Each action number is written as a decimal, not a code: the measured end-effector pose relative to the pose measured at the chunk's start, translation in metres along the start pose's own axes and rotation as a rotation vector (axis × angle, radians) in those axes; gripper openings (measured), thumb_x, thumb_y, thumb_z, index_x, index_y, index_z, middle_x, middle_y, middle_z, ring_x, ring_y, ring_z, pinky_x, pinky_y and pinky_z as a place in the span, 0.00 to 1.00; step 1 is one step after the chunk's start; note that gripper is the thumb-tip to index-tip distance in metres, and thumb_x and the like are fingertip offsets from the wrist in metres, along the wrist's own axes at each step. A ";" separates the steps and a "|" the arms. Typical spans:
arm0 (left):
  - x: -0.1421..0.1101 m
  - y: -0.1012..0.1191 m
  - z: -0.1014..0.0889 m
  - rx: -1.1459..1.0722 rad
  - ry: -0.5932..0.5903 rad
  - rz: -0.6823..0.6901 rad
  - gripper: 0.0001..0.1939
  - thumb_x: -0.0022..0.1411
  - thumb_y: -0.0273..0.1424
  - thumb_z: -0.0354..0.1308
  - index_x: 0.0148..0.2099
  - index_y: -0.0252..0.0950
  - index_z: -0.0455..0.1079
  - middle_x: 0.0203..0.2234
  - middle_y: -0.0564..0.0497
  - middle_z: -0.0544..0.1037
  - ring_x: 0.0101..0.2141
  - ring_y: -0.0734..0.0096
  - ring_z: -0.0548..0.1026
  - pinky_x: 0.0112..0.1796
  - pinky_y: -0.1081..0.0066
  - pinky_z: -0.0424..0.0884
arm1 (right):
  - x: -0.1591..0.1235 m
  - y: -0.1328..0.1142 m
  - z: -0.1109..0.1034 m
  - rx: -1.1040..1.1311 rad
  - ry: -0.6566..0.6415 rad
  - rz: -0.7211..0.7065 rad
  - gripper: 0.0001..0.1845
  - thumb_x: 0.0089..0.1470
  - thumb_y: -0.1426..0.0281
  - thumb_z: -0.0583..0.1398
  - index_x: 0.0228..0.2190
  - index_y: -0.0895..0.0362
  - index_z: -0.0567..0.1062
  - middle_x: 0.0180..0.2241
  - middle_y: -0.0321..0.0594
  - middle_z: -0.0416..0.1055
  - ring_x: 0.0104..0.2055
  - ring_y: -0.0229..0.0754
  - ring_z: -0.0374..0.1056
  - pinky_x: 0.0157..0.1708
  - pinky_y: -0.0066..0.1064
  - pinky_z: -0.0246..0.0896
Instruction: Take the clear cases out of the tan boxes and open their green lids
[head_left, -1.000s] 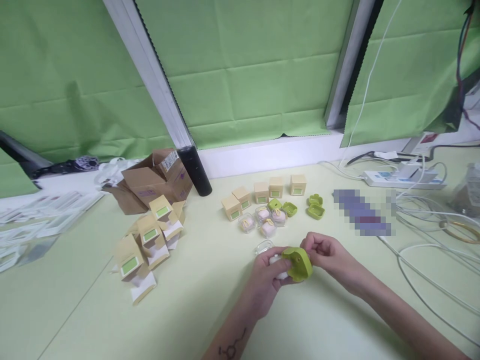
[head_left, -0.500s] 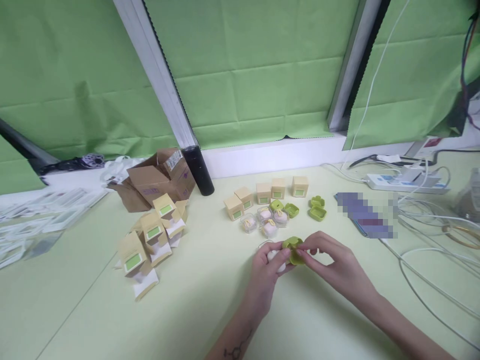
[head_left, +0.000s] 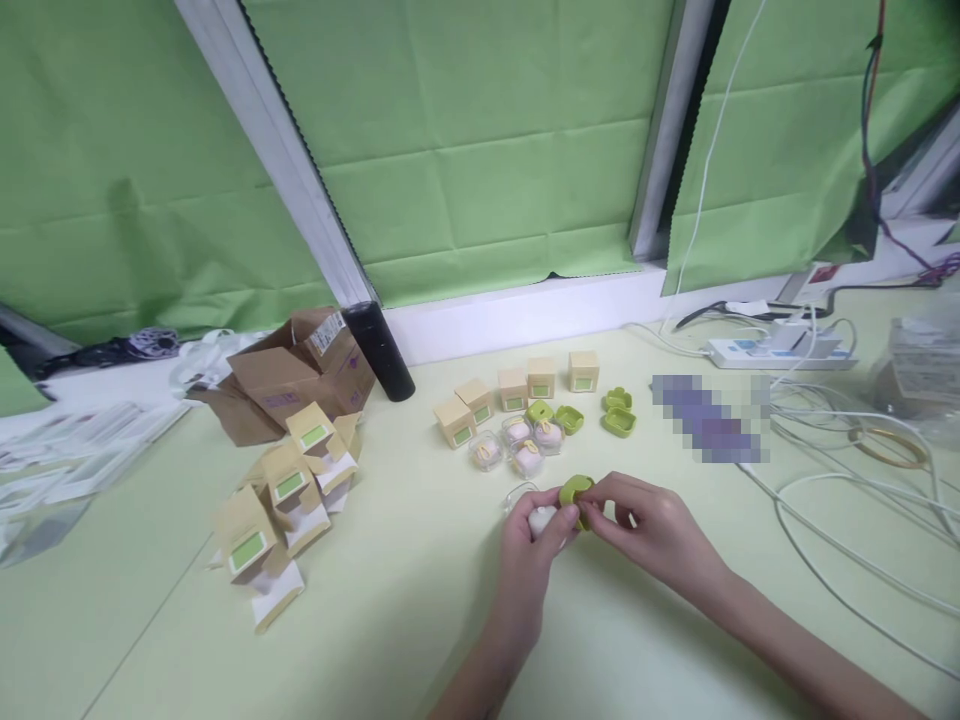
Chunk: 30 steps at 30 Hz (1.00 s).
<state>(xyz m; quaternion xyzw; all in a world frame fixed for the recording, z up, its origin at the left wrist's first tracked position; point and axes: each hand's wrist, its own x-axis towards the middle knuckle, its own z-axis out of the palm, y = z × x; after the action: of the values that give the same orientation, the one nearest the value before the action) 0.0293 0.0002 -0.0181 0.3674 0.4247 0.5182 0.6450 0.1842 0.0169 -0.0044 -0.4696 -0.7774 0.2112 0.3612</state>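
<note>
Near the front middle of the table, my left hand (head_left: 527, 560) is closed around a small white rounded case (head_left: 541, 519). A green soft cover (head_left: 574, 488) is held against that case. Thumb and fingertips of my right hand (head_left: 660, 522) pinch the cover's right side, and they hide part of it. Just behind my left hand lies a piece of clear plastic (head_left: 519, 492). Farther back are several pink rounded items (head_left: 527, 458) in clear packs. Beside them sit other green covers, one of them an opened green cover (head_left: 620, 422).
Small tan boxes (head_left: 541, 378) stand in a row at the back. Opened tan boxes (head_left: 247, 520) are heaped at left, before a brown carton (head_left: 300, 370) and a black bottle (head_left: 381, 352). To the right lie a blurred flat object (head_left: 705, 418), white cables (head_left: 810, 520) and a power strip (head_left: 727, 352).
My view has swung slightly right. The green cover has turned between my hands, showing more of its outer side and less of its hollow. Both hands keep their hold.
</note>
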 end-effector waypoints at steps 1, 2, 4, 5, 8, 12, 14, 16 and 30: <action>0.000 -0.001 0.000 0.017 -0.001 0.007 0.11 0.55 0.34 0.62 0.41 0.35 0.72 0.38 0.48 0.78 0.41 0.65 0.74 0.47 0.62 0.69 | 0.000 0.001 0.000 -0.012 0.015 0.005 0.09 0.56 0.71 0.55 0.29 0.54 0.74 0.26 0.37 0.72 0.22 0.38 0.66 0.22 0.29 0.60; -0.001 -0.001 0.000 0.030 -0.002 0.011 0.11 0.56 0.34 0.62 0.41 0.35 0.72 0.39 0.48 0.78 0.42 0.64 0.74 0.46 0.62 0.70 | 0.000 0.001 0.000 -0.020 0.027 0.010 0.09 0.56 0.71 0.54 0.28 0.54 0.74 0.25 0.37 0.71 0.22 0.37 0.65 0.21 0.29 0.59; -0.001 -0.002 -0.001 0.041 0.000 0.007 0.11 0.56 0.34 0.61 0.41 0.36 0.73 0.40 0.48 0.77 0.43 0.63 0.74 0.45 0.62 0.71 | 0.001 0.002 0.000 -0.006 0.029 0.018 0.09 0.56 0.72 0.54 0.26 0.54 0.73 0.23 0.36 0.70 0.21 0.37 0.64 0.21 0.28 0.58; 0.000 -0.002 -0.002 0.043 0.004 0.003 0.11 0.56 0.34 0.61 0.40 0.36 0.73 0.40 0.48 0.77 0.43 0.62 0.74 0.44 0.62 0.71 | 0.002 0.002 -0.001 0.011 0.020 0.019 0.09 0.55 0.73 0.54 0.25 0.54 0.72 0.23 0.36 0.70 0.22 0.37 0.64 0.21 0.28 0.58; 0.003 -0.002 -0.005 0.044 0.018 -0.002 0.09 0.55 0.33 0.61 0.38 0.35 0.74 0.39 0.48 0.78 0.43 0.62 0.74 0.44 0.63 0.72 | 0.004 0.002 -0.003 0.076 -0.031 0.021 0.11 0.55 0.73 0.54 0.24 0.55 0.72 0.23 0.36 0.69 0.23 0.37 0.64 0.23 0.27 0.60; 0.006 -0.002 -0.007 0.029 0.048 -0.020 0.11 0.53 0.33 0.63 0.40 0.35 0.74 0.36 0.48 0.78 0.39 0.64 0.75 0.43 0.64 0.71 | 0.005 0.000 -0.002 0.192 -0.060 0.049 0.09 0.53 0.73 0.55 0.23 0.56 0.72 0.22 0.35 0.69 0.23 0.36 0.64 0.24 0.27 0.62; 0.006 -0.001 -0.007 -0.007 0.060 -0.035 0.13 0.52 0.34 0.63 0.41 0.35 0.73 0.37 0.47 0.77 0.39 0.63 0.75 0.42 0.64 0.72 | 0.005 0.000 0.001 0.244 -0.003 0.067 0.08 0.53 0.73 0.56 0.25 0.56 0.72 0.23 0.35 0.69 0.23 0.36 0.64 0.24 0.27 0.62; 0.005 0.001 -0.006 -0.056 0.027 -0.045 0.14 0.53 0.35 0.63 0.42 0.35 0.73 0.40 0.46 0.77 0.42 0.62 0.74 0.43 0.63 0.72 | 0.005 0.000 0.003 0.263 0.064 0.064 0.06 0.54 0.73 0.56 0.27 0.56 0.73 0.24 0.36 0.70 0.24 0.36 0.64 0.24 0.27 0.62; 0.009 0.004 -0.006 -0.102 0.000 -0.080 0.10 0.53 0.34 0.63 0.37 0.35 0.76 0.37 0.49 0.76 0.39 0.69 0.72 0.41 0.70 0.72 | 0.006 0.000 -0.001 0.098 0.085 -0.165 0.10 0.57 0.73 0.56 0.25 0.57 0.74 0.23 0.37 0.70 0.23 0.35 0.64 0.23 0.24 0.59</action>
<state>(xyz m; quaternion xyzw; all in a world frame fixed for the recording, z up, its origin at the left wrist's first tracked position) 0.0234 0.0102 -0.0177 0.3168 0.4121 0.5128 0.6832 0.1833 0.0223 -0.0020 -0.3943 -0.7861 0.1983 0.4328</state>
